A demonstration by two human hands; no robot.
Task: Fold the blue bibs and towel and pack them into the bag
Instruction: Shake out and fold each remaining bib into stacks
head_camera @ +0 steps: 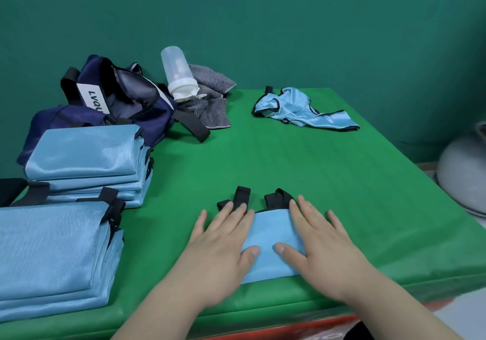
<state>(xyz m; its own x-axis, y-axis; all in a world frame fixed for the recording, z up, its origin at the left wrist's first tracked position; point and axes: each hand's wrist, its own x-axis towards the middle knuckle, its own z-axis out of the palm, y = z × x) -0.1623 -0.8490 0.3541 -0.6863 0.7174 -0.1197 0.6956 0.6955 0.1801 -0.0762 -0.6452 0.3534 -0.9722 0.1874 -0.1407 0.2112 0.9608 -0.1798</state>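
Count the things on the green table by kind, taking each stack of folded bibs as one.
Bib stacks: 2
Single bibs: 2, one folded, one crumpled
Bag: 1
Bottle: 1
Towel: 1
Total: 7

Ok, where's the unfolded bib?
In the head view, the unfolded bib lies far back on the table, right of centre, with the grey towel to its left.
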